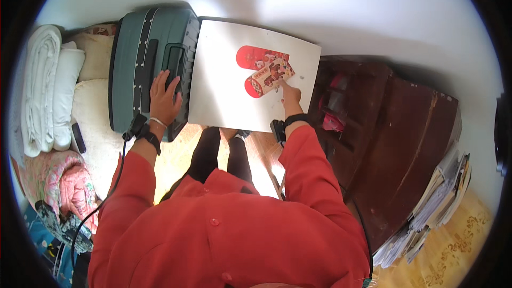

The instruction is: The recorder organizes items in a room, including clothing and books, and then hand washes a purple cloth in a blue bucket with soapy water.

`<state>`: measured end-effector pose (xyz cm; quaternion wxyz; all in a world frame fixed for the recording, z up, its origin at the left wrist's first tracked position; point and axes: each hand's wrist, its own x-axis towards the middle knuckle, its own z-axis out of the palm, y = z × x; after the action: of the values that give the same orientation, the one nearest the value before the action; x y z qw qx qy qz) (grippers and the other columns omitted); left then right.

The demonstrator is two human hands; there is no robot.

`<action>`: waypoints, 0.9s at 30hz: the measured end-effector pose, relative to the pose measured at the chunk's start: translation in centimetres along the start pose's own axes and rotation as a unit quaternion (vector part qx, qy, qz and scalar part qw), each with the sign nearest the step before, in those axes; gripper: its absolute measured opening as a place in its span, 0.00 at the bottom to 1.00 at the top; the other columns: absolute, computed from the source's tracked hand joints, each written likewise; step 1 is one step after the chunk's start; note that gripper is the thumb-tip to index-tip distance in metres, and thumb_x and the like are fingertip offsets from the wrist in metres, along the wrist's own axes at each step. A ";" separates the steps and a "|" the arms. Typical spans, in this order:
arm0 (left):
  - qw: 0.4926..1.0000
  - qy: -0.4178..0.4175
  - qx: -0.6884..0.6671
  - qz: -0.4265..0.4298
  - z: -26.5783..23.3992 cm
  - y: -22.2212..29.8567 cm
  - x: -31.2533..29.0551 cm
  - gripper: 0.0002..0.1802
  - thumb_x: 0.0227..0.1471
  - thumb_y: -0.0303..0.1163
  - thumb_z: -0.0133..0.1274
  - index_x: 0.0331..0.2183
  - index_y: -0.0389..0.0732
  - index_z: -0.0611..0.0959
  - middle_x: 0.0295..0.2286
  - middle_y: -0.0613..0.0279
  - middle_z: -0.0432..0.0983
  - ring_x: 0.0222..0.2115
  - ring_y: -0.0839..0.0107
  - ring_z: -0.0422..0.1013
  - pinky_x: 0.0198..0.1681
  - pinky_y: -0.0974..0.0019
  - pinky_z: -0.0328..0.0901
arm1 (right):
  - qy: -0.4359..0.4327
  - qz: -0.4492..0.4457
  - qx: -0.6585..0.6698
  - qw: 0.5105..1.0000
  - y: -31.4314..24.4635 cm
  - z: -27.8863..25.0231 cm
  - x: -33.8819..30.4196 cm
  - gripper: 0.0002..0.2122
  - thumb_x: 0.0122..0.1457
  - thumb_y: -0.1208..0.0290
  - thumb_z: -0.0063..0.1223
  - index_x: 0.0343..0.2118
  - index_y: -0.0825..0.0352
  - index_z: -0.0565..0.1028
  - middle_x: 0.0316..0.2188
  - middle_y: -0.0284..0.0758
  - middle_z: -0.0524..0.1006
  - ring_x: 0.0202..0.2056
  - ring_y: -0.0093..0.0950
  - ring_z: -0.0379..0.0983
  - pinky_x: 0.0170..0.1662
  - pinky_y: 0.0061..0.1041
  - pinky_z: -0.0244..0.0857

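Note:
My left hand (164, 101) lies flat with spread fingers on the dark green suitcase (125, 74), beside its black carry handle. At the white tabletop (224, 96) my right hand (291, 96) has its fingers closed at the lower right edge of a red patterned envelope (266, 78). This envelope has a rounded red end and a cartoon print, and lies tilted. A second red envelope (250, 57) with a rounded end lies just beyond it, partly covered by the first. Part of my right hand's grip is hidden from view.
Folded white bedding (41, 90) and a rolled floral quilt (61, 176) are at the left. A dark brown wooden cabinet (405, 144) stands right of the table, with a pink item (333, 121) in its opening. Stacked papers (434, 200) lean beyond it. A black cable (85, 218) runs along my left arm.

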<state>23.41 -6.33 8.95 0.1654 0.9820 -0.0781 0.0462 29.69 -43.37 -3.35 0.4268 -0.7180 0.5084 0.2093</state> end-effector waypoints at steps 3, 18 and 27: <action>1.000 -0.004 -0.004 -0.004 0.2 0.0 0.1 0.20 0.36 0.26 0.47 0.39 0.43 0.72 0.47 0.55 0.54 0.51 0.56 0.50 0.52 0.53 0.47 | 0.142 -0.096 -0.085 0.981 -2.2 1.8 1.8 0.31 0.31 0.54 0.60 0.30 0.80 0.68 0.30 0.52 0.70 0.34 0.43 0.68 0.41 0.31 0.62; 0.999 -0.016 -0.023 -0.024 0.2 -0.5 -0.4 0.17 0.36 0.23 0.46 0.35 0.42 0.73 0.49 0.56 0.53 0.51 0.56 0.49 0.52 0.53 0.46 | -0.112 -0.067 0.253 0.959 -4.6 3.2 -2.4 0.07 0.44 0.72 0.56 0.22 0.64 0.68 0.11 0.27 0.64 0.10 0.18 0.58 0.10 0.17 0.49; 0.999 -0.001 -0.027 -0.022 -0.1 -0.1 0.2 0.17 0.34 0.23 0.46 0.33 0.42 0.75 0.47 0.54 0.55 0.51 0.57 0.50 0.52 0.54 0.48 | 0.220 -0.363 -0.195 0.884 -3.3 6.9 4.5 0.12 0.36 0.70 0.60 0.25 0.69 0.73 0.21 0.35 0.73 0.18 0.28 0.70 0.15 0.22 0.61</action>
<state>23.59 -6.21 9.00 0.1929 0.9787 -0.0576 0.0390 35.35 -39.77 -9.08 0.2012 -0.9489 0.2416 -0.0285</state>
